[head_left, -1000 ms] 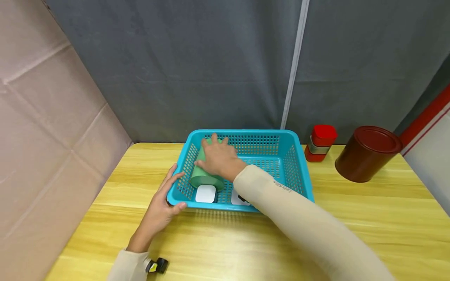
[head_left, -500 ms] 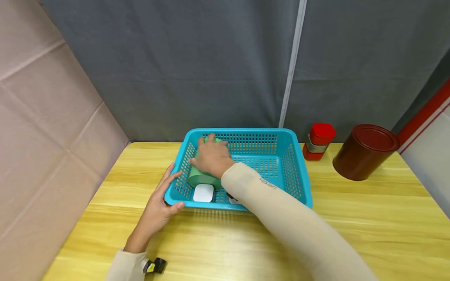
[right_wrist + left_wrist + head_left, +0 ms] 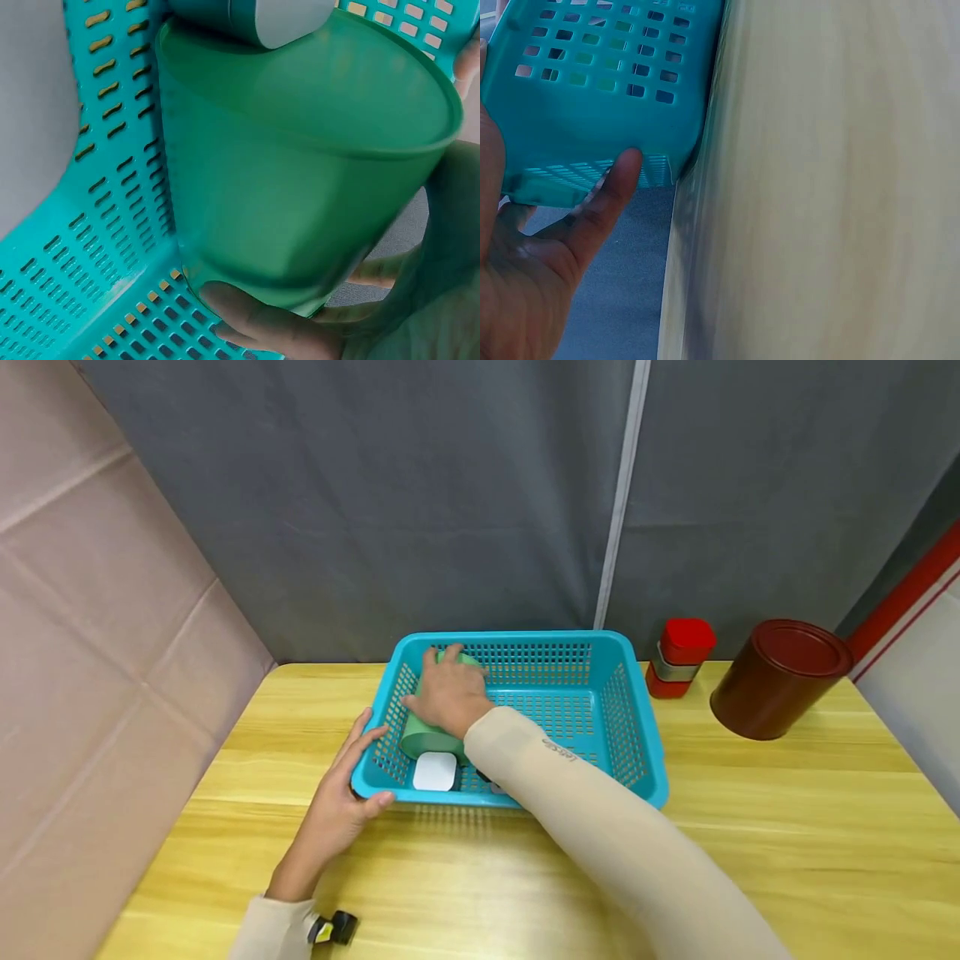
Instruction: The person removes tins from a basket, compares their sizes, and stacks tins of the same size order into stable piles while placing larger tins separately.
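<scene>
A turquoise basket (image 3: 630,777) stands on the table, its slotted wall (image 3: 577,124) close in the left wrist view. My left hand (image 3: 335,810) grips its near left corner, thumb at the front rim and fingers along the left side. Inside that end lies a green cup-shaped plastic container (image 3: 429,742) on its side. Over it my right hand (image 3: 448,693) spreads, with fingers and thumb curved round the container (image 3: 292,187) in the right wrist view. A small white-topped box (image 3: 435,772) sits before its wide end. The right sleeve mostly hides another small item.
Right of the basket stand a red box with a grey band (image 3: 680,658) and a dark red lidded can (image 3: 780,679). A grey curtain (image 3: 420,527) hangs behind the yellow wood table (image 3: 450,893). A pink cloth wall (image 3: 97,693) rises at the left.
My right hand has shifted slightly left on the green container, and the sleeve now covers more of the small item at the basket's front. The left hand has kept its hold.
</scene>
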A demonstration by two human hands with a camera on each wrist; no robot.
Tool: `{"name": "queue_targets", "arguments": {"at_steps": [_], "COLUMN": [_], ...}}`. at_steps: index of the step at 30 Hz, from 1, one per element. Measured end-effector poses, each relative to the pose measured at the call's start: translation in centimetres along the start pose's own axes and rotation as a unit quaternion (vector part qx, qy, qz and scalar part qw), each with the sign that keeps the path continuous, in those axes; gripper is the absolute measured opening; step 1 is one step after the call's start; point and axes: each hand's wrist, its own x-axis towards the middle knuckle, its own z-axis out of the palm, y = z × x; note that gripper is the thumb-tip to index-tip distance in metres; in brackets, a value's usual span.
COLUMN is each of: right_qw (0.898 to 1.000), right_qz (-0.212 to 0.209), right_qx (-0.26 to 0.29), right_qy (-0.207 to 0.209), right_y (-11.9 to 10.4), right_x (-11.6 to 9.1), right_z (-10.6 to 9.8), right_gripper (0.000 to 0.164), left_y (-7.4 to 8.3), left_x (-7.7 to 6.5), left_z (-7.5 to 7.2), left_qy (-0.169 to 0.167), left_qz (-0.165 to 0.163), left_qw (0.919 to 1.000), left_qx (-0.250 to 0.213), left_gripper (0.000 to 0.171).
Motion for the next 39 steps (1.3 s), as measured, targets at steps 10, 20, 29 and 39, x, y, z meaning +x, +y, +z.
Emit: {"name": "queue_targets", "arguments": {"at_steps": [10, 20, 29, 39], "right_qw": [1.000, 1.000, 1.000, 0.999], "right_qz": [0.012, 0.009, 0.022, 0.022], "right_qx": [0.001, 0.007, 0.007, 0.028], "right_qy": [-0.016, -0.004, 0.003, 0.014], "right_y": [-0.71, -0.96, -0.79, -0.27], "right_x": [0.15, 0.31, 0.58, 0.60], "right_z": [-0.17, -0.19, -0.09, 0.20], "right_gripper": [0.087, 0.088, 0.086, 0.083], "left_y": [0.17, 0.30, 0.28, 0.10], "left_x": [0.11, 0.07, 0.23, 0.06], "left_z": [-0.24, -0.37, -0.25, -0.16], "left_qy": [0.000, 0.007, 0.003, 0.001], "left_qz": [0.005, 0.004, 0.007, 0.001], "left_qw": [0.9999, 0.9999, 0.9999, 1.0000], "left_qx": [0.011, 0.015, 0.014, -0.004], "left_gripper": [0.082, 0.082, 0.081, 0.081]}}
